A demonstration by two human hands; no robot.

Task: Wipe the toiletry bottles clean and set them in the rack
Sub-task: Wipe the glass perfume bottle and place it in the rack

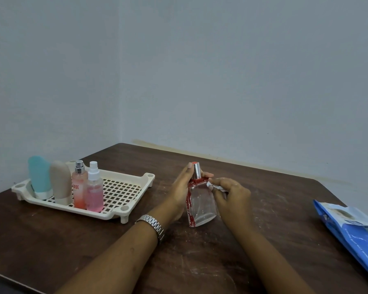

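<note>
Wiping is in hand, I judge: the left grip (pixel 183 187) clasps the bottle (pixel 201 201), the right grip (pixel 232 194) pinches a wipe (pixel 216 186) against its shoulder; next it likely goes to the rack (pixel 146 180), left of both grips.

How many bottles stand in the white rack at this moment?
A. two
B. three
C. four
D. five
C: the rack holds a teal bottle, a beige bottle, an orange spray bottle and a pink spray bottle; the glass bottle is outside it, gripped by the left hand while the right hand holds a wipe to it.
</note>
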